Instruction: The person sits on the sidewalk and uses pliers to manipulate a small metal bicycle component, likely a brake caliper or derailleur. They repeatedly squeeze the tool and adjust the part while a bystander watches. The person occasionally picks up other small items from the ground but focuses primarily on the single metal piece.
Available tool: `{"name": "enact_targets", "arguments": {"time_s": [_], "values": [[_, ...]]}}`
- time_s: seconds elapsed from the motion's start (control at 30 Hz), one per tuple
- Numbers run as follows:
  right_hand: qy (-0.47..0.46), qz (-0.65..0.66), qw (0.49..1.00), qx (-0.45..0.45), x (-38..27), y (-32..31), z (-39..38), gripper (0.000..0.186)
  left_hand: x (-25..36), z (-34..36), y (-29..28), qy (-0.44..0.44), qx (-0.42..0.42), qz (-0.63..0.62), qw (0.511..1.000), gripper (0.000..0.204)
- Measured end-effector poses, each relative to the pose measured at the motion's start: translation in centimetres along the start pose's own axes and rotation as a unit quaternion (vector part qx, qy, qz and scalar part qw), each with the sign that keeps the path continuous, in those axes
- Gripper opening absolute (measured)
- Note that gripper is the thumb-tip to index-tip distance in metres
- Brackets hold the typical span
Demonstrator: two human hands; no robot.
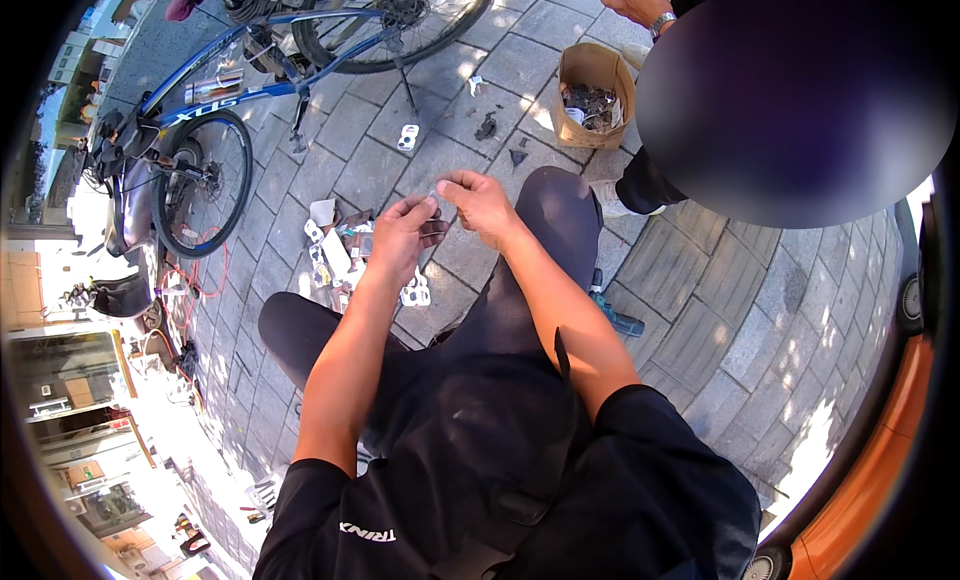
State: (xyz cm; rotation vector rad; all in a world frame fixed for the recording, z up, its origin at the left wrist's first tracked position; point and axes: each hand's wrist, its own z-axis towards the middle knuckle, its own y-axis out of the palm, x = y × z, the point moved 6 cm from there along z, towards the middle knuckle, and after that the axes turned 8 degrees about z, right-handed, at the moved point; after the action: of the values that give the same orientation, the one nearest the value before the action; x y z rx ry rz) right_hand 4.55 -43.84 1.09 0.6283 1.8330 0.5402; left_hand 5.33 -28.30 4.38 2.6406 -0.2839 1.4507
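Grey paving (545,25) spreads beneath the person's two bare hands, which are raised in front of the knees with their fingertips nearly meeting. On the left hand (400,240) the thumb and forefinger bend toward each other and the other fingers curl loosely; on the right hand (482,210) the thumb and forefinger come close at the tips. Whether either pinch is fully closed, or has hold of something small, cannot be told. Nearest the left hand, a heap of white pieces (343,258) lies on the ground, with a white piece with holes (416,290) just beside it. A teal tool (622,320) lies by the right forearm. Farther off are a blue bicycle (265,92) and an open brown box (590,133) containing dark scraps.
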Motion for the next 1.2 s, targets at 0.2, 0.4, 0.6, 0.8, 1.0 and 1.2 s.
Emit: {"name": "enact_targets", "arguments": {"time_s": [0.2, 0.4, 0.6, 0.8, 1.0, 1.2], "values": [[-0.032, -0.061, 0.996, -0.058, -0.1, 2.1, 0.0, 0.031, -0.1, -2.6, -0.7, -0.004, 0.024, -0.037, 0.999, 0.026], [-0.003, -0.033, 0.999, -0.037, -1.2, 1.6, -1.2, 0.027, 1.7, -2.6, -0.5, 0.029, -0.054, 0.010, 0.998, 0.020], [0.030, -0.108, 0.987, 0.111, -4.4, -0.3, -4.1, 0.030, 4.7, 0.7, 0.4, 0.092, -0.140, 0.135, 0.977, 0.019], [-0.044, -0.281, 0.935, 0.212, -2.6, -7.2, 2.0, 0.027, 16.1, 8.9, -0.2, 0.208, -0.089, 0.130, 0.965, 0.027], [0.078, -0.496, 0.829, 0.249, 8.0, -17.7, 11.4, 0.028, 18.2, 14.7, 2.4, 0.268, -0.042, 0.118, 0.955, 0.028], [0.150, -0.539, 0.783, 0.272, 14.4, -24.4, 15.5, 0.026, 18.8, 15.0, -0.7, 0.266, 0.020, 0.161, 0.950, 0.024]]}}
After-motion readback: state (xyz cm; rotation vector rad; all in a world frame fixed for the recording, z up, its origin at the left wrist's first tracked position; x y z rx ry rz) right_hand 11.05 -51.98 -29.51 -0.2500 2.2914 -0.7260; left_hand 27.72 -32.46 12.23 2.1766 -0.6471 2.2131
